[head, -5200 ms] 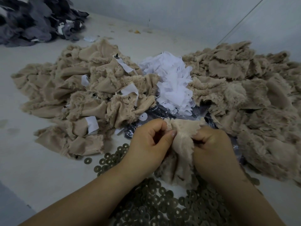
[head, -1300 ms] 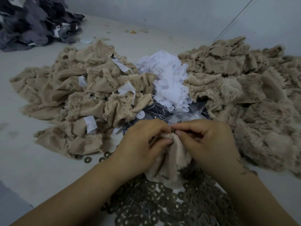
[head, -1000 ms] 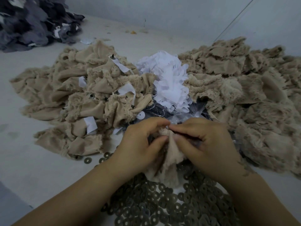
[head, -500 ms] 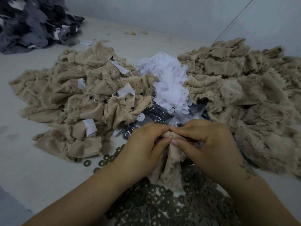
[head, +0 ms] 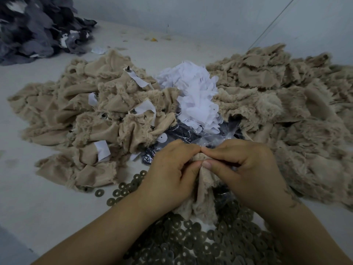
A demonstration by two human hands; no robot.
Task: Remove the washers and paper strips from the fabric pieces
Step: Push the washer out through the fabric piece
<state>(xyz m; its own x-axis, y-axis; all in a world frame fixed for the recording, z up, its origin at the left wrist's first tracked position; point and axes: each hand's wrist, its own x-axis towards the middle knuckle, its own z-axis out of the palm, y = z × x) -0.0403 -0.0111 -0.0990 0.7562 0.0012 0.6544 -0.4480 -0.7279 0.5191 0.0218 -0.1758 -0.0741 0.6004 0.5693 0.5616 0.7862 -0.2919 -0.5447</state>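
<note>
Beige plush, the fabric piece (head: 203, 190) being worked on, hangs bunched between both hands above the spread of washers (head: 200, 243) nearest the camera, much as it did half a second ago; the fingertips have drawn closer, so that the two forefingers now meet over its gathered top. Far left at the back lies a grey fabric heap (head: 36, 27). Next comes the left beige pile (head: 80, 119), its pieces carrying white paper strips (head: 136, 78) and small dark studs, unchanged from before. The left hand (head: 170, 173) has its fingers curled round the piece and pinches its top edge. Behind the hands a crumpled clear plastic bag (head: 193, 135) holds dark contents I cannot identify, and a mound of loose paper strips (head: 196, 98) rests above it. The right hand (head: 246, 169) pinches the same top between thumb and forefinger. Rightmost spreads the right beige pile (head: 290, 115), showing no strips.
</note>
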